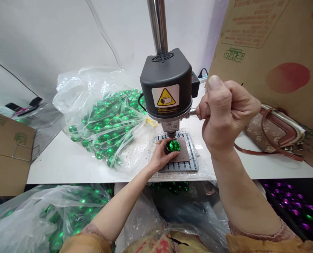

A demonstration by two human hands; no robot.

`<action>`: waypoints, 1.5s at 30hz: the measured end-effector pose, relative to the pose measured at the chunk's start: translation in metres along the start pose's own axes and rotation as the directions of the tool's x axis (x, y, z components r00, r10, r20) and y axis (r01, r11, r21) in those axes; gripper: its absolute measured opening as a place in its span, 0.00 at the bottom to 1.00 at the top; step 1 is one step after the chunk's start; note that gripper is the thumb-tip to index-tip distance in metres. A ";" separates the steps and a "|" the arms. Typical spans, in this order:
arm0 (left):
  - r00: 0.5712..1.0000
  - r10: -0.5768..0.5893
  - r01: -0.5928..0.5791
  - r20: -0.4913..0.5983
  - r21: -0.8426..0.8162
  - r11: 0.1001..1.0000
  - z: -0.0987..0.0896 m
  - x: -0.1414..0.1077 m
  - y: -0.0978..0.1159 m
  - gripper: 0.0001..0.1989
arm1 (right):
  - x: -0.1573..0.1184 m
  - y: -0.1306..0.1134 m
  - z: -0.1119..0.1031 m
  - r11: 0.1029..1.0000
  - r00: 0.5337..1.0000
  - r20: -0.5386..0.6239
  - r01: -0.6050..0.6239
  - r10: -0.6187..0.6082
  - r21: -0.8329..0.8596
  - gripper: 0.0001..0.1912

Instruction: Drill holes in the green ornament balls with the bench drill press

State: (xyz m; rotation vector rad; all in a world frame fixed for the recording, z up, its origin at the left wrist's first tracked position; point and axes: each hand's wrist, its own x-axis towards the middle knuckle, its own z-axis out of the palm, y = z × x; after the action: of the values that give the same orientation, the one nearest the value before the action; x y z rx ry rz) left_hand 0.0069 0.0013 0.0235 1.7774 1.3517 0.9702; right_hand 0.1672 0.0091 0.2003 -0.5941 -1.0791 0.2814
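My left hand [161, 154] is closed round the left side of a shiny green ball [174, 146], with thumb and fingers on it. The ball rests on a brown board [184, 156] over the slotted metal base [195, 165] of a small bench drill press [167, 80]. Right above the ball is the drill's chuck [171, 134]; whether they touch I cannot tell. My right hand [229, 112] makes a fist at the machine's right side, round the press lever [192, 111]. Most of the lever is hidden by the fingers.
A clear plastic bag [74, 84] of green balls lies left of the press. Cardboard boxes [256, 70] [6, 168] flank the table [58, 168]. A handbag [275, 130] sits at right. Below the edge are more green balls [90, 203] in plastic and purple balls [291, 203].
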 end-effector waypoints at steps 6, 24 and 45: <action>1.000 0.002 -0.002 0.010 0.040 0.999 0.000 -0.001 0.002 0.29 | -0.014 0.003 -0.001 0.997 0.995 -0.087 0.051 -0.046 0.054 0.27; 0.999 0.033 -0.033 0.009 0.036 0.999 0.001 -0.001 0.000 0.28 | -0.036 0.021 -0.019 0.965 0.980 -0.006 0.199 -0.201 0.171 0.26; 0.999 0.012 -0.012 -0.034 -0.004 1.000 0.006 0.001 0.002 0.28 | -0.038 0.018 -0.019 0.967 0.976 -0.055 0.217 -0.211 0.135 0.25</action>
State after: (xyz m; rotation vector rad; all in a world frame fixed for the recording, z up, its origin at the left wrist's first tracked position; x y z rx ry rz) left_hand 0.0127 0.0010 0.0222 1.7752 1.3610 1.0135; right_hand 0.1684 -0.0011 0.1554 -0.3524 -1.0648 0.1540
